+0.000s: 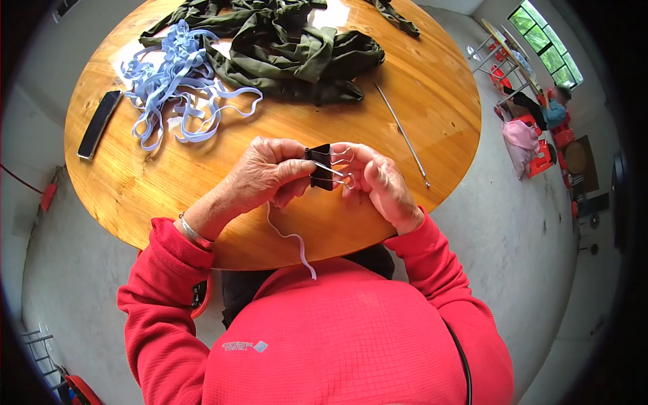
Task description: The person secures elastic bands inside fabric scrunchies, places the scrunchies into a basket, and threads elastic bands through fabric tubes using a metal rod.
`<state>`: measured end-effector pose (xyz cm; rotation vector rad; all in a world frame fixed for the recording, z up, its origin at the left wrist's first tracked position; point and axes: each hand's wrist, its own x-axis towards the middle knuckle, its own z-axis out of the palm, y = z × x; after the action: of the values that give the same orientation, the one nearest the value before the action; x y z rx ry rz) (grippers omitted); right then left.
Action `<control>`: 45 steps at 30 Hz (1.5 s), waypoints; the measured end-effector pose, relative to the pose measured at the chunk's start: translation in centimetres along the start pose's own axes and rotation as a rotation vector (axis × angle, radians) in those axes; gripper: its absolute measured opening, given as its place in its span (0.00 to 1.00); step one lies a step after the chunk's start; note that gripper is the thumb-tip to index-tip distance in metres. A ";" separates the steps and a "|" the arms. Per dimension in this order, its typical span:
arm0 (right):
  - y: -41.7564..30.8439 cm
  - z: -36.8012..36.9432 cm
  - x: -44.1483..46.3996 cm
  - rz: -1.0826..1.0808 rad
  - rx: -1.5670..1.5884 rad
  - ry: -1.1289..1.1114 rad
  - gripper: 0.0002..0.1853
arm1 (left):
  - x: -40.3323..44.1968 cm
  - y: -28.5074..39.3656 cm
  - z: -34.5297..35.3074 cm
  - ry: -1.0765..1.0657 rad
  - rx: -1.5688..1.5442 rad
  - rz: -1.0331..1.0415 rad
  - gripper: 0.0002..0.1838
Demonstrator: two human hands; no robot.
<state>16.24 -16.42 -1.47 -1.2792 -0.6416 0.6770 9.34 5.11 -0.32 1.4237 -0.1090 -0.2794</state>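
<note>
The round wooden table (439, 101) has its near rim curving between the black binder clip (320, 167) and the person's red top (358, 331). Wood surface shows on the near side of the clip, and a wider stretch runs from it out to the right rim. Beyond the clip, a band of wood separates it from the dark green cloth (290, 61), which is heaped toward the far rim. Up and left of the clip lies a tangle of light blue strips (175, 81), with loose loops reaching partway back toward it. Farther left than those strips, a dark, flat, oblong object (100, 125) lies close to the left rim. To the right of the clip and beyond it, a thin metal rod (403, 135) slants, its near end toward the right rim.

The clip is held up above the table, between the two hands. The left hand (270, 172) pinches its left side, the thumb on a slim metal piece (329, 168) that crosses the front of the clip. The right hand (381, 185) is partly spread, fingers at the wire handles (345, 181) on the clip's right side and thumb raised apart. From below the left hand, a pale cord (291, 235) hangs past the near rim, lower than the clip.
</note>
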 end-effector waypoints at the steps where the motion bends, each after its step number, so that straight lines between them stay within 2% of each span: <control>1: 0.1 -0.2 0.0 -0.040 -0.039 -0.021 0.32 | 0.0 0.0 0.0 0.003 -0.013 0.001 0.11; 3: 0.1 0.4 -0.2 -0.092 -0.061 0.026 0.33 | 0.1 -0.1 -0.1 0.010 -0.018 -0.009 0.12; 6: -0.2 0.2 -0.4 -0.074 -0.313 0.064 0.33 | 0.1 -0.1 -0.3 0.017 0.001 -0.021 0.11; 10: -0.7 0.1 -0.4 -0.020 -0.383 0.026 0.31 | 0.2 -0.2 -0.4 0.014 0.034 -0.023 0.11; 14: -0.9 -0.3 -0.4 0.043 -0.411 -0.051 0.24 | 0.1 -0.1 0.0 0.027 0.077 -0.048 0.11; 18: -1.0 -0.6 -0.9 0.096 -0.110 0.048 0.15 | -0.1 0.2 -0.2 0.066 0.024 -0.058 0.11; 20: -1.8 -1.2 -1.4 0.096 -0.090 0.100 0.13 | 0.0 0.2 -0.5 0.085 0.024 -0.071 0.11; 27: -2.0 -1.8 -2.4 0.092 -0.101 0.202 0.09 | -0.3 0.9 -0.7 0.093 0.030 -0.156 0.08; 45: -1.9 0.0 -1.8 0.150 -0.121 0.132 0.08 | -0.3 0.7 0.3 0.041 0.314 -0.111 0.09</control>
<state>15.28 -18.12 0.29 -1.4828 -0.4871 0.6779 9.06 4.94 0.42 1.7500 -0.0416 -0.3346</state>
